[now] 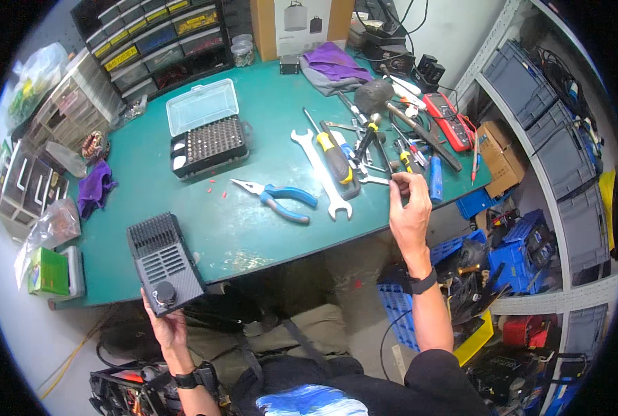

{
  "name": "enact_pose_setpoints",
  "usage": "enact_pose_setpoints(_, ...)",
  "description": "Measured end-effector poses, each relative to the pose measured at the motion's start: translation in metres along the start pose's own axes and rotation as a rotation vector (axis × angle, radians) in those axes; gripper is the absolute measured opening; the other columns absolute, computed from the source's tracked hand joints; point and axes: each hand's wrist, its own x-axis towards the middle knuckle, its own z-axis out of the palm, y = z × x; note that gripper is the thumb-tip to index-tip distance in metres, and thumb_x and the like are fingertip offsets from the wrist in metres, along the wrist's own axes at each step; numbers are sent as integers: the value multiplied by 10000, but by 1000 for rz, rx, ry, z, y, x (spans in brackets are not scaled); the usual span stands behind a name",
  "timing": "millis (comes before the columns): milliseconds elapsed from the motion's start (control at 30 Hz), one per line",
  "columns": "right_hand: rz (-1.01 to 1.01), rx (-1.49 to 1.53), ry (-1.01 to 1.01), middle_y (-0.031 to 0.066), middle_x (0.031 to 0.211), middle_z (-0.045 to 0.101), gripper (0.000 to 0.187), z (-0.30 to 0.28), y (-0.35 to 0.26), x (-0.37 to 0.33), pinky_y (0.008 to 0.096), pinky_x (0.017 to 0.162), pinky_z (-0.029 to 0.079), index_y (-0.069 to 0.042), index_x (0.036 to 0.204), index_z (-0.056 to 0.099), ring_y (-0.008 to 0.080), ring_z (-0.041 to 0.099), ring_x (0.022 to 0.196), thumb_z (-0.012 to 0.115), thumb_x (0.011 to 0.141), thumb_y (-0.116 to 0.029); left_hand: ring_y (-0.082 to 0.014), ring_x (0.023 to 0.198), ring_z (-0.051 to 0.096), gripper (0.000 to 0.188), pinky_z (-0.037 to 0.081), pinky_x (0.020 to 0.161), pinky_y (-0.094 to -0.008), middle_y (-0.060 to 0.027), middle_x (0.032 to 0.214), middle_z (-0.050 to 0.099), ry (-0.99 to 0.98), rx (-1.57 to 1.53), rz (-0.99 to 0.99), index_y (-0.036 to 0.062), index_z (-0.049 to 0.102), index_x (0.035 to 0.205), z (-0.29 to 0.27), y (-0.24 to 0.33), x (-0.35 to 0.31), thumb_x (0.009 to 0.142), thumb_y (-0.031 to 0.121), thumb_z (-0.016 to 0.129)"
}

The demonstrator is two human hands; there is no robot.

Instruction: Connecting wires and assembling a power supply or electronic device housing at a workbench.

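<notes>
A black box-shaped device [165,260] with slotted grilles and a round knob rests over the table's front left edge. My left hand [165,326] grips its near end, the fingers partly hidden beneath it. Among the tools on the right, my right hand [411,208] is closed in a pinch at the near end of a thin dark shaft; what it holds is too small to tell. Close by lie a blue cylindrical handle [436,179] and a yellow-and-black screwdriver [406,158]. Farther left are a large open-ended wrench [321,173] and blue-handled pliers [281,200].
An open bit case [212,145] stands mid-table on the green tabletop [267,104]. Behind are a drawer cabinet [158,41] and a purple cloth [335,61]. A red multimeter [449,121] lies at the right. Grey bins [531,90] fill a shelf; blue crates [517,256] sit below.
</notes>
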Motion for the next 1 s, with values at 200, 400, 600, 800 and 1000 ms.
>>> enact_pose_setpoints(200,23,-5,22,128,927,617,132,0,-2,-2,382,755,525,5,1047,643,269,637,808,702,932,34,-114,875,703,413,590,548,-133,-55,1233,666,11,-16,-9,202,538,1456,47,-8,-6,1070,311,637)
enact_pose_setpoints(400,62,-12,62,128,930,638,131,2,0,0,355,731,530,15,1056,643,241,643,786,701,939,31,-210,1084,714,416,635,970,-406,-76,1247,689,-143,-113,32,115,561,1360,81,-11,-10,988,112,747)
enact_pose_setpoints(600,98,-19,19,112,913,647,141,6,-3,-2,343,725,532,7,1047,655,216,636,759,728,927,17,-140,950,728,276,625,702,-239,-49,1128,706,-40,-34,46,132,556,1183,123,-6,-20,983,46,725)
enact_pose_setpoints(800,46,-67,33,116,963,635,159,1,-6,2,345,719,527,0,1031,646,228,635,799,745,907,17,-69,779,722,241,512,465,-118,-12,1023,727,-28,-39,-28,161,553,1142,135,-3,-20,1012,-18,648)
enact_pose_setpoints(1000,-97,-30,-76,151,1073,649,164,7,-53,4,406,873,537,-14,1034,670,324,660,977,741,886,-7,-100,803,733,236,591,571,-171,-26,1017,728,-23,-37,18,117,561,1127,137,-5,-18,993,-47,665)
